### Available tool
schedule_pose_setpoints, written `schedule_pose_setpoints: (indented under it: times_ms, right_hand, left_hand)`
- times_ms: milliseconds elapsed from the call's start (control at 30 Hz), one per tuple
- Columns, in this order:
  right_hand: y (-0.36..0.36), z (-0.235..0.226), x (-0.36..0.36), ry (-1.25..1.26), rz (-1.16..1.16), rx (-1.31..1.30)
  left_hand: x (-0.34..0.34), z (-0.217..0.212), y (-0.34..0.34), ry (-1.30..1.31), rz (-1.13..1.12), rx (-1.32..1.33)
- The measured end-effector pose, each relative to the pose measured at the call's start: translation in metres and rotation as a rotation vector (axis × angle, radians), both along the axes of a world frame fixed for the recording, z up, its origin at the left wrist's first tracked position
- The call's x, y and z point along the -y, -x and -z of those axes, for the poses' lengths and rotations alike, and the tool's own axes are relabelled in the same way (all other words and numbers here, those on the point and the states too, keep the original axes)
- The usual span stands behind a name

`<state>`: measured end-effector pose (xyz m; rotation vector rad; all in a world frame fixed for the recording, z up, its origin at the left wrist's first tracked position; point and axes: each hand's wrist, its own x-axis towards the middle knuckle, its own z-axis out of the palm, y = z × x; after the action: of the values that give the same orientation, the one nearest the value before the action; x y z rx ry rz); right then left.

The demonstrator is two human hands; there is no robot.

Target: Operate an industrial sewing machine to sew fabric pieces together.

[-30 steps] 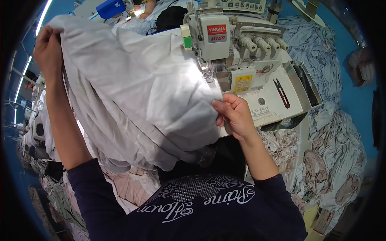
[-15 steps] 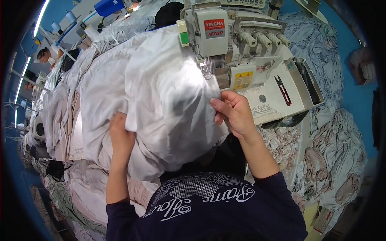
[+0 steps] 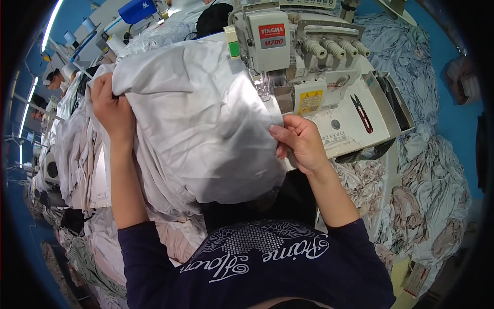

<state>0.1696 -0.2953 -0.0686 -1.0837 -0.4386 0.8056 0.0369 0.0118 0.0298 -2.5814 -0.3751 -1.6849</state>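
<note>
- Broad white cloth (image 3: 200,118): spread leftward from the pale tabletop (image 3: 347,126), drooping over its near edge; wrinkled, brightly lit near the needle.
- Left hand (image 3: 113,108): closed on a fold, cloth's upper left.
- Right hand (image 3: 303,144): pinching the cloth's right edge; tabletop extends rightward.
- Boxy white sewing machine (image 3: 268,56): far side.
- Red-handled metal snips (image 3: 363,116): near tabletop's right rim.

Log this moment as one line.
left hand: gripping white fabric | right hand: pinching its edge | overlock sewing machine: fabric at presser foot | thread snips: on worktop
</note>
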Motion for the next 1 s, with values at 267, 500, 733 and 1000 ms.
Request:
schedule_pose_setpoints:
  times_ms: [267, 500, 733, 1000]
  right_hand:
    - [0.002, -0.002, -0.001, -0.014, 0.015, 0.01]
    - [0.0, 0.0, 0.0, -0.012, 0.014, 0.01]
    - [0.0, -0.001, -0.001, 0.032, 0.027, 0.004]
    - [0.001, -0.005, -0.001, 0.024, 0.022, 0.007]
  left_hand:
    - [-0.029, -0.023, -0.013, 0.047, -0.038, 0.104]
    - [-0.06, -0.045, -0.034, -0.081, -0.087, 0.158]
    - [-0.097, -0.058, -0.057, -0.16, -0.139, 0.13]
    - [-0.141, -0.097, -0.077, -0.132, -0.167, 0.128]
